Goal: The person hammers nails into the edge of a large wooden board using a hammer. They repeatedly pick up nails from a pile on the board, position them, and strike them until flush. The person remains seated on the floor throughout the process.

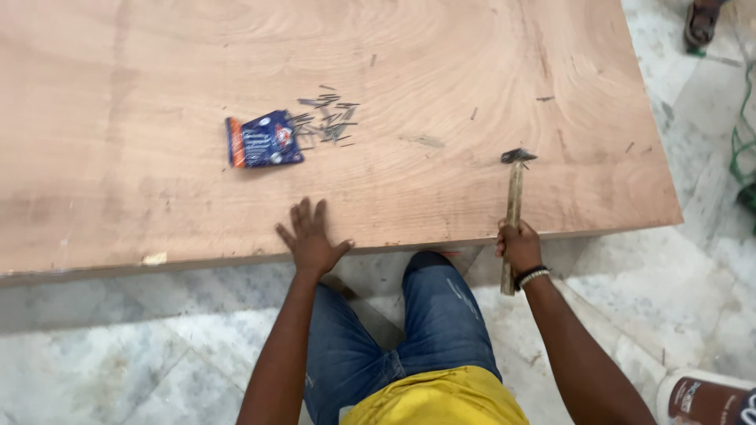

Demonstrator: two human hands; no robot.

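My right hand [519, 246] grips the wooden handle of a hammer [514, 197] at the near edge of a large plywood sheet [157, 189]; the hammer's dark metal head rests on or just above the wood. My left hand [309, 238] lies flat on the plywood's near edge, fingers spread, holding nothing. Further in on the sheet lies a small blue and orange packet [264, 140], with a loose pile of several thin nails [327, 120] spilled to its right.
A few single nails [545, 98] lie scattered on the right part of the sheet. The plywood rests on a marble floor [118, 354]. A brown and white container [705, 397] stands at the bottom right. Another person's sandalled foot [700, 24] shows at the top right, near a green cord [740, 142].
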